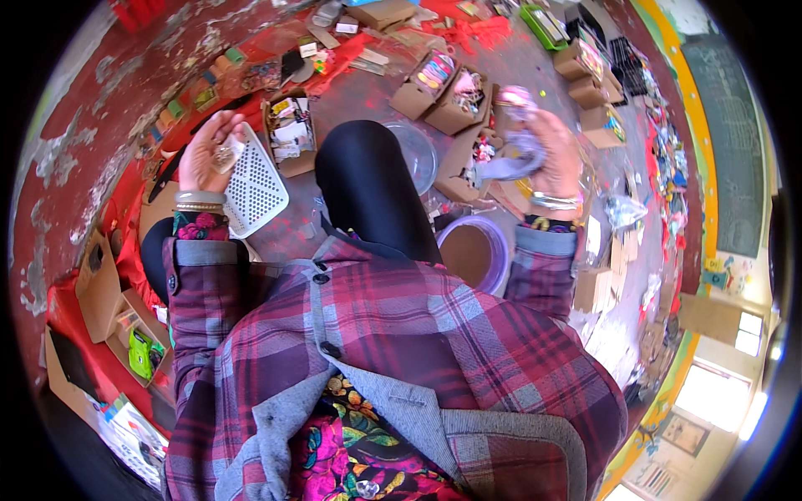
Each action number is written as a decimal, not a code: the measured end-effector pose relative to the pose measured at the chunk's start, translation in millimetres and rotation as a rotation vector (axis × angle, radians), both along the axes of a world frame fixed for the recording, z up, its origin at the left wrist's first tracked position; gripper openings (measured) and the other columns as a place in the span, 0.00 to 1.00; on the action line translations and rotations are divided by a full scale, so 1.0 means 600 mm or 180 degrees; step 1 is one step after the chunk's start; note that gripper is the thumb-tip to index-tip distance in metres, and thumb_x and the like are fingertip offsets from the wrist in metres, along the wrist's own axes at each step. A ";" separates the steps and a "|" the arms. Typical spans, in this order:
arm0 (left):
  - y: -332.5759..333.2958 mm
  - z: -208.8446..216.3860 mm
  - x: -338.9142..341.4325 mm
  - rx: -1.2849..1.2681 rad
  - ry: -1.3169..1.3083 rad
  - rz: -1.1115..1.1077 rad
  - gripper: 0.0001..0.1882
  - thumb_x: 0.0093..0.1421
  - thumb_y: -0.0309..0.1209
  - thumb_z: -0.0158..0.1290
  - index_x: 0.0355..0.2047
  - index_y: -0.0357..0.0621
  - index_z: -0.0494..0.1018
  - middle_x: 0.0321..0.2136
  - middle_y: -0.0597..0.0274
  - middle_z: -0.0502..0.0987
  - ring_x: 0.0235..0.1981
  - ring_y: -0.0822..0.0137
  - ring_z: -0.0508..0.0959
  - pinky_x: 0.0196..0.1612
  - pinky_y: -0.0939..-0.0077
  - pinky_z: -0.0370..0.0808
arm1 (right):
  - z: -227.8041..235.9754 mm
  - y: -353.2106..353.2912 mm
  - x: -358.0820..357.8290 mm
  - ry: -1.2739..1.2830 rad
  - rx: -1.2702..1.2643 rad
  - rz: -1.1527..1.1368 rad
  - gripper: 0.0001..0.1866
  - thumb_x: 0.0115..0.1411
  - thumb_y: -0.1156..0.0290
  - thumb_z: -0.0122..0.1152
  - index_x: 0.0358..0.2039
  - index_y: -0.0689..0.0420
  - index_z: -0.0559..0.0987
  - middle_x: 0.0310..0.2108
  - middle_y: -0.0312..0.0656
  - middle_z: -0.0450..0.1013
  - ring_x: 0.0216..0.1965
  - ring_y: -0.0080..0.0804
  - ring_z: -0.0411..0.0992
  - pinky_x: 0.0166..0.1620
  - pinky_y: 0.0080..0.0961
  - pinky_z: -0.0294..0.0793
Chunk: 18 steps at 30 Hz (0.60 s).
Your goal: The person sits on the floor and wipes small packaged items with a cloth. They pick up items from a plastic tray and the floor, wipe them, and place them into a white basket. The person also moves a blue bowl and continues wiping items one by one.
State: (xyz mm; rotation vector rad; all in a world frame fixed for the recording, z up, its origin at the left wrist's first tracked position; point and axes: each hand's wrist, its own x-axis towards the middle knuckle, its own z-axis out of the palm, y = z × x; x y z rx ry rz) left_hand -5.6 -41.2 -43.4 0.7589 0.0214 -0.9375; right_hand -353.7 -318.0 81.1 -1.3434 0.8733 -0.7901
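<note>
My left hand (207,159) is raised at the left, fingers curled around a small clear-and-pale piece (226,155) whose kind I cannot make out. Right beside it is a white perforated plastic tray (253,184), tilted. On the other side, my right hand (555,159) grips a soft lavender band (520,159). A pink ball-like piece (515,97) shows at the fingertips; whether it is joined to the band is unclear. Below the right hand stands an open cardboard box (457,171) with small colourful items in it.
A purple bucket (503,246) with brown contents stands by my right forearm. A clear round basin (428,159) sits past my knee. Several small boxes surround me, including one of white packets (291,134). A green crate (545,27) lies far right, and loose items line the red wall.
</note>
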 end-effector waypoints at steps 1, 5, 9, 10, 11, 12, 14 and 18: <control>0.005 -0.011 0.009 0.0062 0.0124 0.0166 0.12 0.57 0.27 0.47 0.38 0.30 0.67 0.35 0.48 0.73 0.36 0.61 0.74 0.40 0.72 0.73 | -0.004 -0.028 -0.048 -0.0048 0.0008 -0.0246 0.11 0.52 0.72 0.57 0.35 0.62 0.74 0.26 0.39 0.72 0.26 0.25 0.71 0.30 0.18 0.71; 0.000 -0.020 0.013 0.0281 0.0144 0.0301 0.11 0.56 0.25 0.47 0.38 0.29 0.66 0.36 0.48 0.72 0.38 0.59 0.73 0.40 0.71 0.74 | -0.043 -0.069 -0.217 -0.0390 0.0122 -0.1083 0.11 0.51 0.71 0.58 0.34 0.62 0.73 0.26 0.38 0.72 0.26 0.25 0.70 0.30 0.20 0.70; -0.008 -0.039 0.016 0.0269 0.0200 0.0169 0.11 0.57 0.25 0.46 0.39 0.30 0.65 0.37 0.48 0.72 0.38 0.59 0.73 0.40 0.71 0.74 | -0.143 -0.082 -0.345 -0.0388 0.0942 -0.1678 0.09 0.51 0.69 0.58 0.30 0.60 0.73 0.25 0.40 0.72 0.24 0.30 0.70 0.30 0.25 0.71; -0.013 -0.044 0.013 0.0329 0.0186 0.0193 0.11 0.57 0.25 0.46 0.39 0.30 0.65 0.37 0.48 0.72 0.38 0.59 0.73 0.40 0.71 0.74 | -0.177 -0.084 -0.371 -0.0440 0.1098 -0.1770 0.09 0.50 0.69 0.58 0.30 0.59 0.73 0.24 0.40 0.72 0.24 0.31 0.70 0.29 0.26 0.71; -0.016 -0.049 0.014 0.0410 0.0169 0.0224 0.11 0.57 0.25 0.46 0.39 0.30 0.65 0.37 0.48 0.72 0.38 0.59 0.73 0.41 0.71 0.74 | -0.193 -0.083 -0.381 -0.0508 0.1266 -0.1849 0.08 0.50 0.69 0.59 0.29 0.59 0.73 0.23 0.40 0.72 0.24 0.32 0.70 0.29 0.27 0.71; -0.018 -0.053 0.015 0.0489 0.0151 0.0258 0.11 0.57 0.25 0.46 0.39 0.30 0.65 0.37 0.48 0.72 0.38 0.59 0.73 0.41 0.71 0.73 | -0.209 -0.080 -0.390 -0.0488 0.1415 -0.1957 0.08 0.50 0.70 0.58 0.29 0.59 0.73 0.23 0.41 0.72 0.24 0.33 0.71 0.29 0.28 0.71; -0.010 -0.069 0.028 0.0604 0.0173 0.0327 0.11 0.57 0.25 0.46 0.39 0.31 0.65 0.37 0.49 0.72 0.38 0.59 0.73 0.42 0.71 0.73 | -0.231 -0.061 -0.368 -0.0446 0.1712 -0.2124 0.07 0.49 0.72 0.58 0.29 0.59 0.73 0.23 0.41 0.72 0.24 0.34 0.71 0.29 0.29 0.71; -0.015 -0.096 0.032 0.0716 0.0210 0.0382 0.11 0.57 0.26 0.46 0.39 0.32 0.65 0.37 0.51 0.72 0.38 0.60 0.73 0.42 0.72 0.73 | -0.294 -0.066 -0.378 -0.0778 0.1846 -0.1901 0.07 0.48 0.73 0.60 0.27 0.58 0.72 0.22 0.41 0.72 0.23 0.33 0.71 0.28 0.29 0.72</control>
